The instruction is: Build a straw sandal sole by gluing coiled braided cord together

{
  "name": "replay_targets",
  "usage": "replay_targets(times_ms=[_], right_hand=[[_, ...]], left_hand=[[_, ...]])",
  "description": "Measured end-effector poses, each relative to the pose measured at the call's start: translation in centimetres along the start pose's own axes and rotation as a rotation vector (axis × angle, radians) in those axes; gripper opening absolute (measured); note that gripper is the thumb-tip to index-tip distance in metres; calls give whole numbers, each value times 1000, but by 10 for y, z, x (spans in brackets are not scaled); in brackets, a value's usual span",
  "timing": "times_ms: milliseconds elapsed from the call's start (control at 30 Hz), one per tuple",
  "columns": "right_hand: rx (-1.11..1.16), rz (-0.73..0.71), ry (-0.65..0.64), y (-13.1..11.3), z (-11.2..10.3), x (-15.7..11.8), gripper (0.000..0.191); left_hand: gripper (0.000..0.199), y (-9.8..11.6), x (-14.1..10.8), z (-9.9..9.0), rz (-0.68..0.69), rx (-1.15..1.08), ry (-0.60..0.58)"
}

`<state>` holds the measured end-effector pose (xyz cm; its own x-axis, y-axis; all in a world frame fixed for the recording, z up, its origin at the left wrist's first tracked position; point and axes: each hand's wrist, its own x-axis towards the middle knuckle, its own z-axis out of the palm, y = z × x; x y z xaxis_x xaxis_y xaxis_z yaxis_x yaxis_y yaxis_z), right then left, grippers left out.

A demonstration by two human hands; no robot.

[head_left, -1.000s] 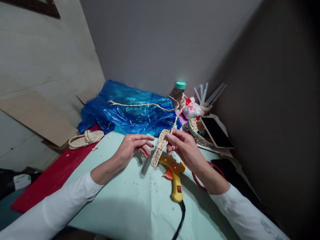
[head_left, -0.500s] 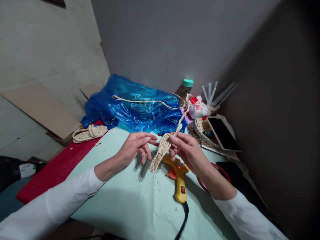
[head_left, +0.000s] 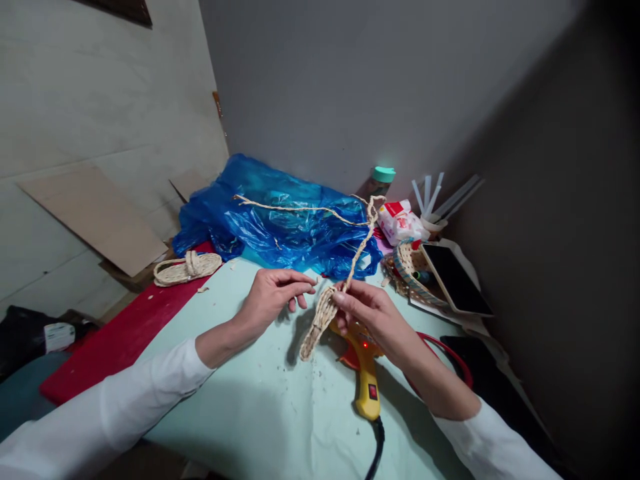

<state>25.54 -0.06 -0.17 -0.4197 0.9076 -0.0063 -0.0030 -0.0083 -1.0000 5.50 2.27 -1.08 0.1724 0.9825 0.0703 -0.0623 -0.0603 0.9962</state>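
Note:
A coiled sole of braided straw (head_left: 318, 323) hangs tilted over the table, pinched at its upper right edge by my right hand (head_left: 367, 308). From there a straw braid (head_left: 359, 252) runs up and lies across the blue plastic bag. My left hand (head_left: 274, 298) is just left of the sole, apart from it, with thumb and forefinger pressed together; anything between the tips is too small to name. A yellow glue gun (head_left: 369, 380) with a lit red light lies under my right hand.
A finished-looking straw slipper (head_left: 187, 268) sits on red cloth (head_left: 120, 327) at the left. Behind are the blue bag (head_left: 280, 220) and a green-lidded jar (head_left: 383, 177). At the right stand a basket (head_left: 407, 273), a tablet (head_left: 457, 279) and a cup of glue sticks (head_left: 433, 223).
My left hand's fingers have drawn together into a pinch, a little farther from the sole. The sole's lower end has dropped slightly in my right hand. The whole view has shifted a little.

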Motion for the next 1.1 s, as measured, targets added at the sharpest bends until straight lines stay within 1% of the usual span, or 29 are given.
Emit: replay_targets(times_ms=[133,233,300,400,533,633,733,800,867,933,1000,1067,1100], right_hand=[[-177,43,-85,-1,6,-4,33],[-347,43,-88,-4,8,-6,32],[-461,30,-34,-5,7,-7,35],[-594,29,86,-5,0,-5,45],[-678,16,220,-1,-15,-3,50],[-650,-23,288,-1,-25,-1,45],[-532,-71,333,-3,-27,1,31],[-412,-89,302,-7,-19,1,31],[-293,-104,226,-10,-7,0,33],[-203,-126,169,-13,7,-2,31],[-145,-144,167,-13,18,-4,25],[-110,-151,192,-12,24,-5,23],[-99,-152,206,-11,25,-5,23]], left_hand=[[11,-4,4,-3,1,-10,22],[17,-6,5,-6,-8,-21,12],[21,-6,5,-7,-6,-24,8],[24,-8,6,-8,20,-10,34],[21,-11,10,-8,66,35,93],[18,-11,11,-9,104,80,111],[15,-6,8,-7,183,143,97],[16,-3,3,-3,254,185,64],[19,-1,-3,2,315,219,16],[24,-1,-10,9,392,261,-33],[29,-3,-16,13,527,338,-64],[33,-4,-21,16,613,386,-62],[33,-4,-22,17,632,396,-52]])
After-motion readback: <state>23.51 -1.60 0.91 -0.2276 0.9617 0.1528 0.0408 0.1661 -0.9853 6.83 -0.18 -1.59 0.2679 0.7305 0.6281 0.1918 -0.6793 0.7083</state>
